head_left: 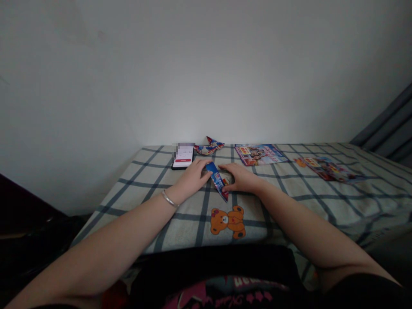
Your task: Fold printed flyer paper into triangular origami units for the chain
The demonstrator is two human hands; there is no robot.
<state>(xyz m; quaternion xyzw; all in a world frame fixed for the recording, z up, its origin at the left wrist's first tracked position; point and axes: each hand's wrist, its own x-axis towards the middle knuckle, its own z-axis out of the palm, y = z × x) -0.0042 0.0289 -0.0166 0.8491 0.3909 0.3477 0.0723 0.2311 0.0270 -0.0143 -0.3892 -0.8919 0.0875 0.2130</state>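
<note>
A narrow piece of folded glossy printed paper (216, 179), blue at the top and red towards its pointed lower end, lies slanted on the checked cloth. My left hand (193, 177) grips its upper left side, the thumb on the paper and the fingers curled at the far edge. From the right, my right hand (242, 178) has its thumb on the lower part, with the fingers bent around the right side. Behind the hands lies another folded paper shape (209, 146) with pointed ends, red, white and blue.
A phone (183, 157) with a lit screen lies beyond my left hand. Two colourful printed booklets or sheets, one at the back (261, 154) and one farther right (333, 168), rest on the checked cloth (180, 234). A white wall (206, 73) rises behind.
</note>
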